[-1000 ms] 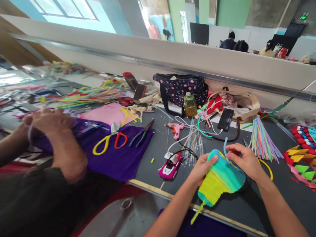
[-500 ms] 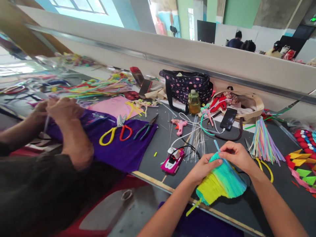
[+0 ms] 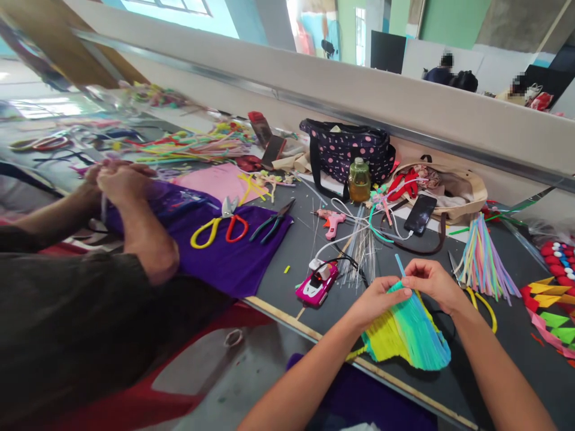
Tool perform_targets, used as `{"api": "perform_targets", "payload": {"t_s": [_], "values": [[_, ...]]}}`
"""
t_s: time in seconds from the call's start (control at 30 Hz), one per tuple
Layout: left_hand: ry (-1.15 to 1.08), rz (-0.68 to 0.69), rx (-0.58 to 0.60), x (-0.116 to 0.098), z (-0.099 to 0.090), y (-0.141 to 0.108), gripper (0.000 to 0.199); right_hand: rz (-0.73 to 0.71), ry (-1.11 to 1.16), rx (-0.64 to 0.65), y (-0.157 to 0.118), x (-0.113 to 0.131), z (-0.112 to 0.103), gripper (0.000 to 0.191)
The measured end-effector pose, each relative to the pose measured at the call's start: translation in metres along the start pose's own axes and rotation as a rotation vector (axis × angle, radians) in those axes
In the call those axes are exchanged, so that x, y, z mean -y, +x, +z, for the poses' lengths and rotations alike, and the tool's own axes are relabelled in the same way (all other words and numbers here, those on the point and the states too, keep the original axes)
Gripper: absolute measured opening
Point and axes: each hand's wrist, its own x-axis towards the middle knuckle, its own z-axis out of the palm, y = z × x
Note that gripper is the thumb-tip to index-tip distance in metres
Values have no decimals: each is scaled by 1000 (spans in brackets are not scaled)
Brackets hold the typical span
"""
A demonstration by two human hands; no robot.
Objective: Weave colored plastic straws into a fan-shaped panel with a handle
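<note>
While the left hand (image 3: 381, 302) grasps a fan-shaped, ribbed turquoise-and-yellow piece (image 3: 420, 338) by its top edge, thumb across the front, the right hand (image 3: 429, 284) has its fingers pinched on a thin pale-blue strip (image 3: 399, 264) that sticks up there. The piece is over the near edge of the dark grey worktop (image 3: 275, 281). The step in hand seems to be fitting the strip along that edge; the next move would call for a steady left hold and a small, close press from the right fingers. Beyond, a green-tinted clear bottle (image 3: 359, 187) contains amber liquid, and an open beige cloth bag (image 3: 478, 194) has bright red material (image 3: 401, 185) at its mouth.
</note>
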Motion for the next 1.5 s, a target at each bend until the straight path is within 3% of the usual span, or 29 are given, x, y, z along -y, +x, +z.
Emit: {"api": "perform_targets", "payload": {"t_s": [0.4, 0.87, 1.23, 1.5], "values": [[-98, 33, -114, 4, 14, 2, 34, 58, 17, -52, -1, -7, 2, 38], [-5, 55, -98, 8, 16, -1, 36, 92, 110, -89, -5, -13, 3, 37], [48, 52, -98, 7, 13, -1, 36, -22, 85, -188, -8, -23, 1, 34], [84, 63, -62, 3, 13, -4, 36, -16, 102, -212, -10, -22, 2, 33]]}}
